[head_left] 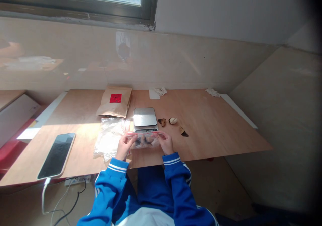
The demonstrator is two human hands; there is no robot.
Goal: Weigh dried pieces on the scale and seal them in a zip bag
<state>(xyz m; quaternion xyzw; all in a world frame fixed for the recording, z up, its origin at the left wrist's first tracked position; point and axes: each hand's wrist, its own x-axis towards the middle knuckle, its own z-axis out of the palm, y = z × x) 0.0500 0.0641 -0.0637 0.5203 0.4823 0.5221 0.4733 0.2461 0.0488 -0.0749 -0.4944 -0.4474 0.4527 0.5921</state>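
Between my two hands is a clear zip bag (144, 141) with a red seal strip along its top, holding several brown and dark dried pieces that look like mushrooms. My left hand (124, 146) pinches the left end of the strip, and my right hand (165, 142) pinches the right end. Just behind the bag stands a kitchen scale (145, 117) with a bare silver plate; the bag partly covers its front. Right of the scale lie three loose dried pieces: a brown one (162, 122), a pale one (173, 120) and a dark-tipped one (183, 131).
A stack of clear plastic bags (108, 137) lies left of my left hand. Behind it is a brown paper pouch (115, 101) with a red label. A phone (57, 155) on a white cable rests at the front left. Crumpled tissues (161, 91) lie near the wall.
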